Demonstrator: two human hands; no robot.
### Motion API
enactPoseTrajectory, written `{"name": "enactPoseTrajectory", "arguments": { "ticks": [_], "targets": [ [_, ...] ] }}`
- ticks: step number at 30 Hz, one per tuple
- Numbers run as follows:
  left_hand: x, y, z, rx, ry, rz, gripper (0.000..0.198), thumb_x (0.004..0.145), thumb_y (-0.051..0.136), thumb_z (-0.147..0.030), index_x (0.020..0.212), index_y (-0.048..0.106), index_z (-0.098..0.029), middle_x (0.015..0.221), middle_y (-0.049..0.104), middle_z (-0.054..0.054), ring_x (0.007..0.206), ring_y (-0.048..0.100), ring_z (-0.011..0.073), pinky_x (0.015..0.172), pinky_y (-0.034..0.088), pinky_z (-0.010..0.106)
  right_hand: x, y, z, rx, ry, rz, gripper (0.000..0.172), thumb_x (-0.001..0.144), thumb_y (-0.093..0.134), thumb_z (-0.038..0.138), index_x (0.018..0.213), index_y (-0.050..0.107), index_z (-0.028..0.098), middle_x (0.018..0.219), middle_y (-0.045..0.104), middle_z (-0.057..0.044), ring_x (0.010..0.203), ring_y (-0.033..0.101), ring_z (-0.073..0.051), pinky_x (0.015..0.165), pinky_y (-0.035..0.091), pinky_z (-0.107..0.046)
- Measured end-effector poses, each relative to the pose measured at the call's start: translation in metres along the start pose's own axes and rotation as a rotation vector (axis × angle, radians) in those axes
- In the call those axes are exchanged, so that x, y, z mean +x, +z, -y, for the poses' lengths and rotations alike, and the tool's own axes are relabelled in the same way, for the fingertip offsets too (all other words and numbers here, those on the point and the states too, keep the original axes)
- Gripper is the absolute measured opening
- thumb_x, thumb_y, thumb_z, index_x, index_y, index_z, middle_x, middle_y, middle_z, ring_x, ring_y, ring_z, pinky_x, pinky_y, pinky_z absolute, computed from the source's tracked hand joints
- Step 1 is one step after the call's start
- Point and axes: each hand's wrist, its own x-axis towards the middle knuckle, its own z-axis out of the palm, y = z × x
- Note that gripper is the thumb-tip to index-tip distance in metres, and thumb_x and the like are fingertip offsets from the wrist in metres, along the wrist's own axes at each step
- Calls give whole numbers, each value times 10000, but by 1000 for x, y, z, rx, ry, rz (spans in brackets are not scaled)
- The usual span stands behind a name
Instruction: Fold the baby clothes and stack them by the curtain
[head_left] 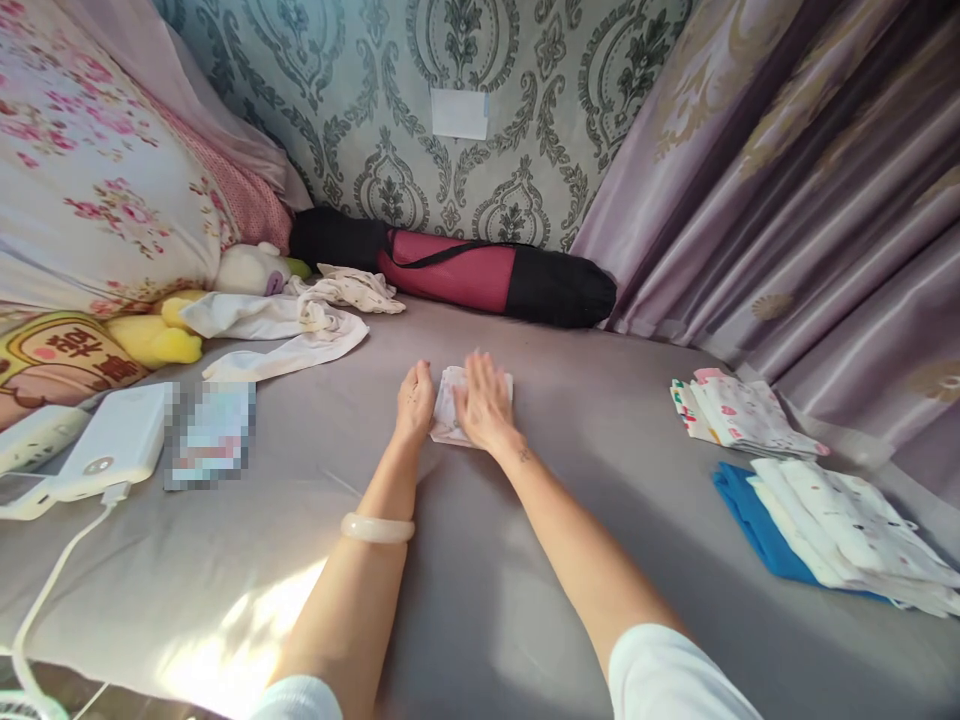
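Note:
A small folded white cloth (448,408) with a faint print lies on the grey sheet in front of me. My right hand (484,405) rests flat over it with fingers stretched out, slightly blurred, hiding much of its middle. On its left edge stands my left hand (416,398), turned on its side, fingers straight and pointing away from me. Neither hand grips anything. A pale bangle (377,528) circles my left forearm.
Folded printed clothes (754,410) and a stack of white and blue clothes (847,520) lie at right. Crumpled white clothes (300,330), a white power bank (116,440) with a cable and a pixelated item (214,435) are left. A black-and-red bag (450,270) lies along the wall.

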Motion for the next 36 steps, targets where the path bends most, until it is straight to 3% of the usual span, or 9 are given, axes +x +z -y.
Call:
{"name": "enactPoseTrajectory", "arguments": {
  "ticks": [3, 8, 11, 16, 18, 22, 26, 31, 36],
  "targets": [
    [0, -1, 1, 35, 0, 6, 510, 980, 275, -437, 1097, 656, -119, 1228, 659, 164, 1201, 575, 260, 1035, 412, 367, -5, 18, 6, 13, -12, 200, 621, 1000, 247, 366, 1524, 271, 33, 1595, 244, -159, 1493, 154, -250, 1204, 104, -434],
    [2, 4, -1, 158, 25, 61, 404, 954, 355, -383, 1077, 654, -141, 1150, 689, 132, 1107, 613, 259, 966, 451, 367, -1, 24, -1, 100, 6, 208, 618, 999, 286, 382, 1521, 287, 52, 1602, 236, -145, 1494, 146, -254, 1208, 67, -433],
    [2, 4, -3, 166, 0, 98, 383, 935, 415, -340, 1192, 612, -135, 1209, 673, 137, 1136, 607, 237, 968, 449, 334, 6, 14, -11, 309, 23, 181, 558, 983, 344, 345, 1485, 378, 103, 1574, 321, -126, 1471, 237, -210, 1204, 147, -377],
    [-2, 3, -7, 357, -52, 148, 452, 913, 462, -316, 1304, 538, -103, 1188, 671, 166, 1117, 621, 261, 932, 465, 341, 7, -6, -42, 546, 484, -99, 430, 939, 373, 248, 1315, 572, 179, 1297, 641, -96, 1217, 577, -173, 1030, 427, -302],
    [-6, 3, -8, 497, -43, 157, 473, 909, 474, -360, 1302, 535, -105, 1167, 673, 177, 1149, 602, 295, 939, 459, 369, 0, -9, -52, 496, 646, -101, 360, 913, 424, 255, 1175, 658, 177, 1121, 719, -101, 1091, 649, -202, 942, 481, -309],
    [-11, 6, -11, 716, -14, 195, 449, 909, 453, -436, 1193, 586, -115, 1146, 671, 219, 1125, 614, 344, 885, 475, 402, -16, -7, -54, 374, 677, 47, 258, 883, 501, 300, 928, 721, 172, 976, 746, -135, 985, 690, -255, 826, 504, -311],
    [-9, 6, -10, 816, -20, 266, 428, 892, 445, -495, 919, 659, -124, 1009, 696, 256, 1009, 658, 394, 758, 499, 406, -23, -7, -45, 316, 637, 105, 299, 877, 526, 385, 971, 705, 165, 1065, 727, -170, 1044, 674, -292, 821, 493, -332],
    [-1, 3, -12, 490, -228, 320, 366, 782, 638, -485, 617, 619, -158, 632, 663, 145, 725, 686, 333, 549, 484, 324, -27, -15, -46, 366, 634, 140, 328, 859, 560, 396, 1077, 672, 178, 1154, 702, -149, 1097, 651, -280, 844, 485, -328],
    [-10, 7, -28, -198, -693, 432, 128, 744, 712, -241, 754, 642, -135, 638, 678, 73, 526, 639, 191, 514, 541, 284, -31, -21, -54, 376, 618, 165, 299, 885, 544, 365, 1100, 661, 195, 1196, 686, -130, 1135, 630, -249, 869, 474, -317]
  ]
}}
